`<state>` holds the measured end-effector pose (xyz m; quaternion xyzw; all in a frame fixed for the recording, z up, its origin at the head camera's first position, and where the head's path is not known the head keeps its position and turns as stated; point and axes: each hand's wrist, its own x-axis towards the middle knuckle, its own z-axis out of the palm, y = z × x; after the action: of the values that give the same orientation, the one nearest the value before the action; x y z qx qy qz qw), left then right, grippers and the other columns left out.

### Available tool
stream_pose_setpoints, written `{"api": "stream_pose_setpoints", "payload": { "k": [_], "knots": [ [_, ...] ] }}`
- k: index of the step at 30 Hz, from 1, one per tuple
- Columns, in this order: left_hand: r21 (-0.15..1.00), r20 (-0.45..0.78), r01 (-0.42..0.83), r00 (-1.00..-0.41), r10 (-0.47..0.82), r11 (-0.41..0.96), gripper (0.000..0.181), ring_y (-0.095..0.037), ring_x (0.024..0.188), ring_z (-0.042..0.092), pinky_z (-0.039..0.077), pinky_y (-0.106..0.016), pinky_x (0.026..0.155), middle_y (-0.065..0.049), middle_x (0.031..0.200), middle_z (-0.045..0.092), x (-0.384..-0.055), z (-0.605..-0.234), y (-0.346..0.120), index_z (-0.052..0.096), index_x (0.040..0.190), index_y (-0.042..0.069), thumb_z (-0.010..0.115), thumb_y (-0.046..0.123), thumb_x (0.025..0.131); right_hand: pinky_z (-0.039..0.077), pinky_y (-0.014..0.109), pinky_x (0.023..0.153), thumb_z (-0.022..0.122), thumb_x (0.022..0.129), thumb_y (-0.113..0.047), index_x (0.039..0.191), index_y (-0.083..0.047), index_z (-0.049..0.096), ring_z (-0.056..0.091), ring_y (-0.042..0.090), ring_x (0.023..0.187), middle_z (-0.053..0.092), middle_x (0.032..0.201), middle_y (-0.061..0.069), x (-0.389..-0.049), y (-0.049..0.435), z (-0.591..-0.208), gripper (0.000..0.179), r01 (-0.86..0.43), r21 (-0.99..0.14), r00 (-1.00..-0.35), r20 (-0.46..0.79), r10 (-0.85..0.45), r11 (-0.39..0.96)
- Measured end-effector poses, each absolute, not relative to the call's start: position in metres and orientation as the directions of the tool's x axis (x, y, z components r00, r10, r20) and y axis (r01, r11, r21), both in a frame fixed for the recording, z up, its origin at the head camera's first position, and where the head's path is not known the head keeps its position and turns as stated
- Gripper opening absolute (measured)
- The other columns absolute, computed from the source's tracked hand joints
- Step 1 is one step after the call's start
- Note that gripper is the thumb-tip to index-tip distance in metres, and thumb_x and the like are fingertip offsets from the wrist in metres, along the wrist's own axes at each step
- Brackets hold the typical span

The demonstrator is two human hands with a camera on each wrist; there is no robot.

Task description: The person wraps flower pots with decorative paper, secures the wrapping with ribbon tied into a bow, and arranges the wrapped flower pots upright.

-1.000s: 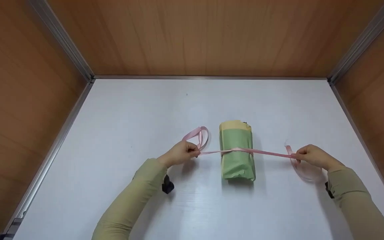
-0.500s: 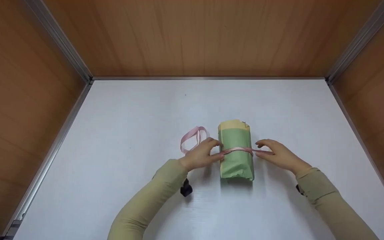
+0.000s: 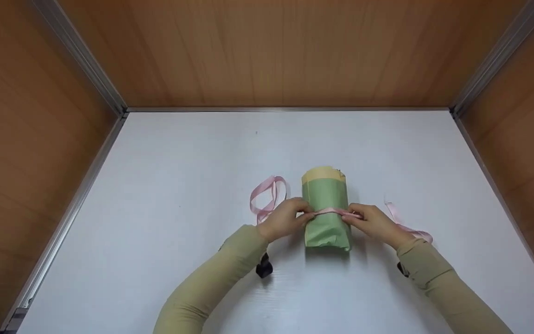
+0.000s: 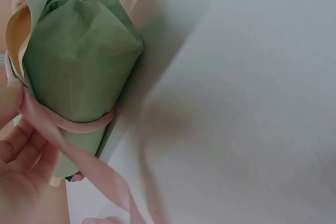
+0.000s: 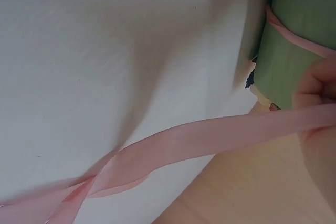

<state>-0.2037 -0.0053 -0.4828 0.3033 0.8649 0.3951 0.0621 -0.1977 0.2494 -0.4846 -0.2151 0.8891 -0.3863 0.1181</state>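
A bundle wrapped in green and yellow paper (image 3: 326, 192) lies lengthwise on the white table. Around its middle runs a pink ribbon (image 3: 331, 211). My left hand (image 3: 285, 218) pinches the ribbon at the bundle's left side; in the left wrist view the ribbon (image 4: 92, 169) passes between thumb and fingers and trails away. On the opposite side, my right hand (image 3: 374, 223) pinches the other length, its fingers right against the wrapping. The right wrist view has that ribbon tail (image 5: 194, 137) stretching from the hand down to the table. The ribbon's underside pass is hidden beneath the bundle.
A looped ribbon end (image 3: 262, 190) lies left of the bundle, beyond the left hand. Another loose end (image 3: 413, 232) curls beside the right wrist. Wooden panels (image 3: 267, 55) with metal edge strips wall the table (image 3: 193, 153) at the back and both sides.
Both hands, first wide apart pulling the ribbon taut, have come inward to the bundle. Half a second ago their fingers were spread at its sides; now they pinch the ribbon close against it.
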Motion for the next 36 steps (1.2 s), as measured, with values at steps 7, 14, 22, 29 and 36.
{"api": "stream_pose_setpoints", "payload": {
  "k": [7,14,22,29,36],
  "knots": [
    [0.796,0.017,0.322,-0.859,0.512,0.513,0.017,-0.009,0.067,0.044,0.036,-0.019,0.060,0.001,0.074,0.052,-0.207,-0.480,-0.012,0.060,0.085,0.001,0.054,0.012,0.096,0.029,0.023,0.053,0.059,0.093,-0.032,0.083,-0.011,0.065,0.034,0.009,0.057,0.039,0.060,-0.007,-0.199,0.254,-0.487,0.023,-0.124,-0.787,-0.926,-0.127,-0.357,0.604],
    [0.817,-0.077,0.246,-0.849,0.522,0.521,0.016,-0.009,0.076,0.049,0.043,-0.023,0.071,0.002,0.081,0.057,-0.208,-0.476,-0.017,0.056,0.085,0.002,0.050,0.010,0.097,0.032,0.024,0.055,0.060,0.093,-0.020,0.081,-0.005,0.069,0.039,0.011,0.061,0.049,0.066,-0.004,-0.201,0.260,-0.492,0.021,-0.149,-0.788,-0.940,-0.074,-0.332,0.598],
    [0.824,-0.039,0.294,-0.824,0.565,0.485,0.012,-0.012,0.076,0.047,0.040,-0.023,0.070,-0.002,0.084,0.057,-0.204,-0.477,-0.026,0.057,0.082,0.001,0.054,0.004,0.093,0.029,0.021,0.047,0.062,0.092,-0.013,0.082,-0.002,0.071,0.034,0.008,0.052,0.044,0.060,-0.004,-0.201,0.264,-0.493,0.018,-0.200,-0.781,-0.937,-0.023,-0.347,0.591],
    [0.823,0.037,0.385,-0.771,0.636,0.419,0.011,-0.015,0.092,0.050,0.042,-0.028,0.085,-0.009,0.099,0.059,-0.204,-0.480,-0.029,0.057,0.082,-0.003,0.053,0.001,0.092,0.030,0.022,0.047,0.063,0.091,-0.012,0.082,-0.003,0.073,0.035,0.008,0.052,0.048,0.061,-0.003,-0.195,0.266,-0.496,0.016,-0.173,-0.790,-0.946,-0.033,-0.322,0.588],
    [0.789,0.002,0.375,-0.794,0.608,0.487,0.010,-0.012,0.081,0.049,0.042,-0.026,0.077,-0.003,0.088,0.057,-0.201,-0.484,-0.032,0.057,0.083,0.002,0.055,0.006,0.092,0.031,0.021,0.049,0.063,0.091,-0.014,0.084,-0.003,0.073,0.037,0.009,0.055,0.048,0.063,-0.003,-0.193,0.260,-0.495,0.016,-0.160,-0.790,-0.944,-0.053,-0.326,0.592]
  ]
}}
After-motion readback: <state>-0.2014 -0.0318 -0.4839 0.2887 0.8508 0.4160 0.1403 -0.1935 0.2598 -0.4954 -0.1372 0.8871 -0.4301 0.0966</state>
